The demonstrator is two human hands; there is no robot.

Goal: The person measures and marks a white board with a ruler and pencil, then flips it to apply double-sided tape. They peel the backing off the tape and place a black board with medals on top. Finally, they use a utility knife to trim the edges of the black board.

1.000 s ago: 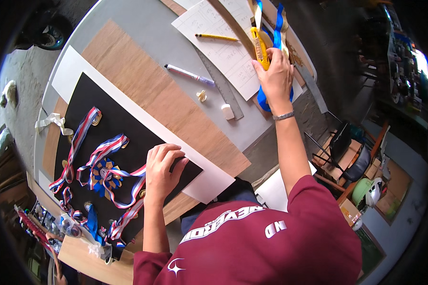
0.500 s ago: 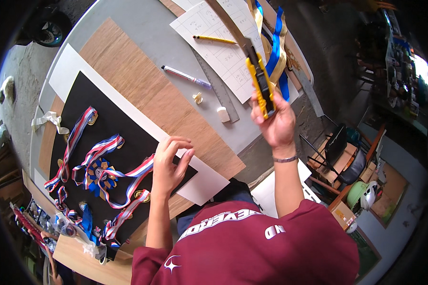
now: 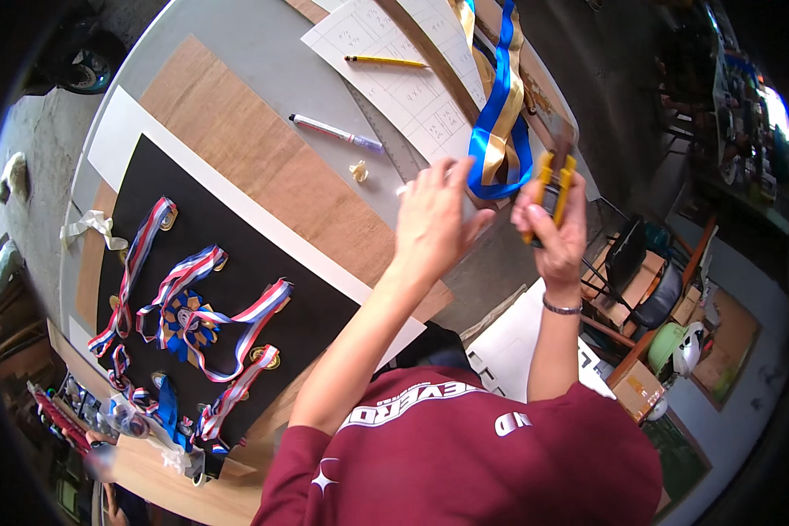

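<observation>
In my right hand [image 3: 557, 232] is a yellow-and-black utility knife [image 3: 548, 197], held upright beyond the table's right side; its upper end is smeared by motion. My left hand [image 3: 434, 215] is open above the table edge, fingers loosely apart, covering part of the clear ruler [image 3: 401, 158] and most of a small white block. Between and beyond my hands hangs a looped blue-and-gold ribbon [image 3: 498, 158]. Left of my left arm lies a black board [image 3: 171, 228] carrying several medals on red, white and blue ribbons [image 3: 259, 324] and a blue-and-gold rosette [image 3: 184, 320].
A long plywood strip [image 3: 254, 158] and white board lie beside the black one. Past them are a marker [image 3: 335, 131], a crumpled scrap [image 3: 358, 171], a pencil [image 3: 386, 61] on marked paper [image 3: 412, 96], and a narrow brown strip [image 3: 430, 57]. A chair [image 3: 644, 272] stands at right.
My left hand has moved right and away from the black board, to beside the ribbon. My right hand, with the utility knife, has shifted right and slightly nearer.
</observation>
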